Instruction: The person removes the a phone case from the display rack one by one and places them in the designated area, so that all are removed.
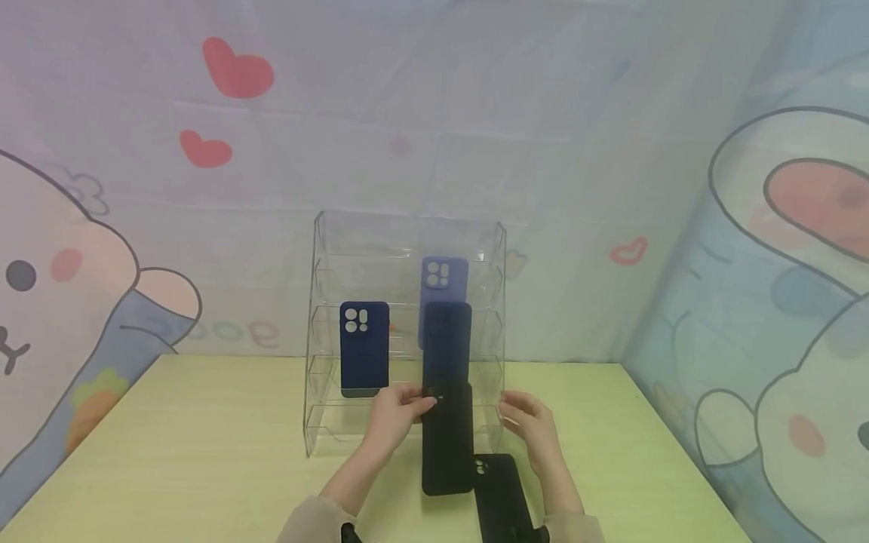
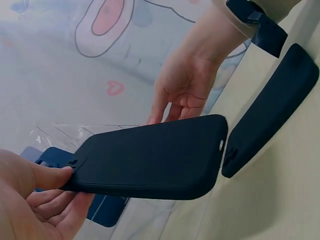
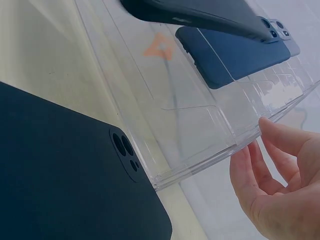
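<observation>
While I look down from the head view, my left hand pinches the top end of a black phone case, held just before the clear rack; my right hand hovers beside it, fingers relaxed, holding nothing. At my left wrist, thumb and fingers clamp that case. At my right wrist, my straight fingertips touch the rack's edge, a second black case lying below.

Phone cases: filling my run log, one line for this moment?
left hand pinches black case | right hand open by acrylic rack | spare case on table
</observation>
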Motion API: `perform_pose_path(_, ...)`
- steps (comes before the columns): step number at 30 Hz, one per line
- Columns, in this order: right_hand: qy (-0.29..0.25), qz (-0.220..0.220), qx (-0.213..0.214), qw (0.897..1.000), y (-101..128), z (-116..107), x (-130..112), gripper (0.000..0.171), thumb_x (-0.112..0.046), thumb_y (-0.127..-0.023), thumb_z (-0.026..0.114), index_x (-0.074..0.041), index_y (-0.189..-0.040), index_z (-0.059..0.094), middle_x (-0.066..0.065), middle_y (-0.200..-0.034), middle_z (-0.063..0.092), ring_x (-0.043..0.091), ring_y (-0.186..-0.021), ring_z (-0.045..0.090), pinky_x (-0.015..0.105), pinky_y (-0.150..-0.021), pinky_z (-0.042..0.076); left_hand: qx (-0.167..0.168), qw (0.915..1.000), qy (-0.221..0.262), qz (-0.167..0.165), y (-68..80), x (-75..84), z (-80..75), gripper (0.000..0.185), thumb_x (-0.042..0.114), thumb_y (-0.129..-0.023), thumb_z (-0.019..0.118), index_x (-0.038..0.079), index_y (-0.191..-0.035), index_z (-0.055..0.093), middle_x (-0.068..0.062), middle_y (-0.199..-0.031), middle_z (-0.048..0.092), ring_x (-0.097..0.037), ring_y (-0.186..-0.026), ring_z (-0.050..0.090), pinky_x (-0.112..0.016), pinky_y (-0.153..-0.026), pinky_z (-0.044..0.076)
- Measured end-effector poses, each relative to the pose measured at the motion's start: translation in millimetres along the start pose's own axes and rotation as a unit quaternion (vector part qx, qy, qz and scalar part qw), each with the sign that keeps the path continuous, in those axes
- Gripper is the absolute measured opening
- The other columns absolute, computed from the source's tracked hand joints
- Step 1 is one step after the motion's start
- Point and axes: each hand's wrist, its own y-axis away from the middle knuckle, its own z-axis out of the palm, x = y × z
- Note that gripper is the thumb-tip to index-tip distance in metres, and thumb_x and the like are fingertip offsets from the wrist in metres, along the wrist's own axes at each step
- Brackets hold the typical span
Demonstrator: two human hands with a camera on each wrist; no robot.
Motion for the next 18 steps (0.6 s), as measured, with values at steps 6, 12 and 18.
perform_pose_path(6,0.001,0.001,0.002,1.000,-1.1,0.1,0.1,0.037,-0.012,-0.095,0.061,0.007,-0.127,0.056,0.025,-0.130,0.056,0.016,-0.104,0.064,0.044,-0.101,0.050,-0.031,0.9990,-0.008,-0.030,6.3,-12.5,3.6,0.024,0.004,-0.086,0.069,-0.014,-0.102,0.069,-0.020,-0.092,0.073,-0.020,-0.075,0.071,-0.035,-0.070,0.061)
perform_pose_path(12,0.001,0.000,0.002,1.000,-0.8,0.0,0.5,0.037,-0.012,-0.095,0.061,0.007,-0.126,0.056,0.024,-0.129,0.057,0.016,-0.103,0.064,0.045,-0.101,0.050,-0.051,0.9958,-0.006,-0.076,11.3,-25.5,8.8,0.020,0.002,-0.085,0.070,-0.014,-0.096,0.068,-0.014,-0.082,0.072,-0.010,-0.064,0.064,-0.030,-0.065,0.060)
perform_pose_path(18,-0.001,0.003,0.006,1.000,-1.0,0.6,0.9,0.036,-0.011,-0.095,0.062,0.007,-0.126,0.057,0.025,-0.130,0.056,0.018,-0.104,0.064,0.043,-0.100,0.051,-0.065,0.9921,-0.016,-0.106,14.1,-40.0,16.4,0.020,-0.001,-0.083,0.070,-0.017,-0.095,0.067,-0.011,-0.078,0.070,-0.006,-0.059,0.059,-0.024,-0.058,0.057)
